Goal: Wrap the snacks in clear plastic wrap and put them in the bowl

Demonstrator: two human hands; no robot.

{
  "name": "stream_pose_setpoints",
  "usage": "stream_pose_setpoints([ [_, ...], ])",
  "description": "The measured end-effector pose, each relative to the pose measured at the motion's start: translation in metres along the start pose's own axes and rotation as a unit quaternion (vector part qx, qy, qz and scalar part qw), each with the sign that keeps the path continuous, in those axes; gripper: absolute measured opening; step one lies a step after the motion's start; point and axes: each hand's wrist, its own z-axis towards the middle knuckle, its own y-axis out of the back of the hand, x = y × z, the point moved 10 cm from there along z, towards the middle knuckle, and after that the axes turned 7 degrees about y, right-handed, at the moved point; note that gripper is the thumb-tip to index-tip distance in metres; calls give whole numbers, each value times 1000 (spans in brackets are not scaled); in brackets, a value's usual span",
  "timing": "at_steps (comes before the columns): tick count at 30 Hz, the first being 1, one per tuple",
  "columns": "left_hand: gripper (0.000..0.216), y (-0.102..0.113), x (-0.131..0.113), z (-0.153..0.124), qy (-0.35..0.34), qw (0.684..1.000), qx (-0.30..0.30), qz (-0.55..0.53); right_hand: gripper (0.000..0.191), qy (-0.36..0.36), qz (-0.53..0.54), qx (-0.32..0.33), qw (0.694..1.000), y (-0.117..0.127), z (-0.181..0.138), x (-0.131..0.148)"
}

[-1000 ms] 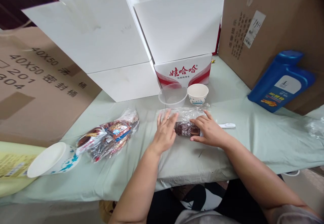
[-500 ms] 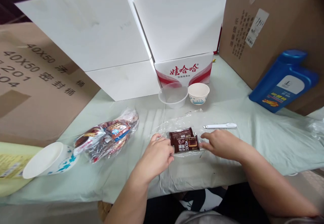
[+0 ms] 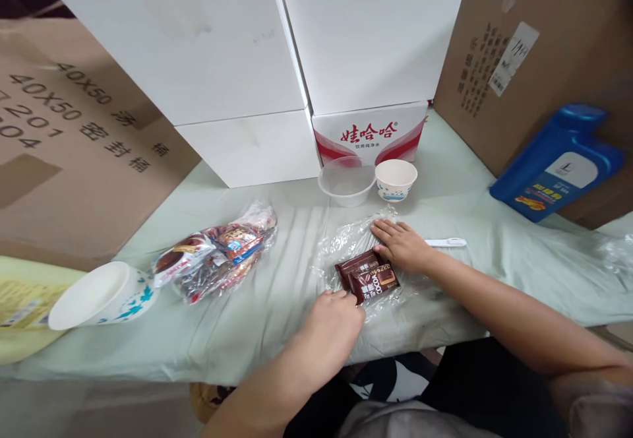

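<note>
Though blurry, fingers point(image 3: 386, 229) seemingly flat on bag point(image 3: 346, 241).

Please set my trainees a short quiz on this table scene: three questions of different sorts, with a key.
1. True or false: the right hand rests palm down on the clear plastic bag.
2. What stands right beside the clear plastic bowl? A: a paper cup. B: a kettle. C: a glass bottle.
3. Fill in: the brown snack packets lie between the right hand and the ___ hand.

Key:
1. True.
2. A.
3. Left; the left hand is at the near edge of the bag.
</note>
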Motion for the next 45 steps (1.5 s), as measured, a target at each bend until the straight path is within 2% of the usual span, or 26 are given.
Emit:
stream_pose_setpoints([
  [2,10,-3,-4,-10,-7,999,37,-4,50,-36,-36,-11,999,5,-2,-10],
  [4,10,0,-12,-19,-57,996,56,-44,45,-67,-49,-41,996,20,-7,-9],
  [5,12,6,-16,-21,-86,992,47,-79,42,-65,-41,-62,995,28,-9,-2],
  [7,15,26,-7,-17,-98,983,-27,-155,41,-5,0,-90,996,39,-9,25],
  [9,20,44,23,-6,-29,971,-136,-194,48,92,39,-71,992,37,-8,60],
  [10,20,47,41,1,19,966,-173,-192,58,131,46,-45,989,31,-7,75],
  [11,30,43,55,8,54,966,-178,-178,70,155,46,-15,987,24,-6,85],
  [12,53,34,66,17,80,972,-157,-158,81,163,44,11,986,18,-6,91],
  [14,92,8,84,32,118,982,-78,-126,92,156,38,42,986,10,-8,91],
  [16,110,-11,95,39,129,985,-21,-111,88,144,29,39,988,14,-16,86],
  [18,116,-18,99,40,127,986,-4,-106,76,133,17,31,990,23,-31,79],
  [22,124,-20,100,39,137,985,8,-104,47,71,8,71,995,34,-73,56],
  [27,120,-12,97,37,124,985,-23,-122,27,-26,-24,196,980,44,-122,1],
  [30,120,-10,97,36,125,984,-20,-127,22,-52,-46,204,977,74,-125,-33],
  [33,125,-10,96,36,138,983,8,-120,28,-49,-25,121,991,121,-87,-41],
  [35,126,-9,95,35,141,983,21,-119,32,-39,-5,45,998,150,-44,-31],
  [38,126,-8,95,35,145,981,38,-125,36,-22,-85,-63,994,180,33,-5],
  [40,126,-8,96,34,139,981,40,-129,37,-6,-144,-68,987,174,82,10],
  [42,124,-9,98,34,130,982,35,-131,40,3,-166,-48,985,158,122,15],
  [45,117,-10,101,33,127,982,28,-137,44,0,-159,0,987,130,152,11],
])
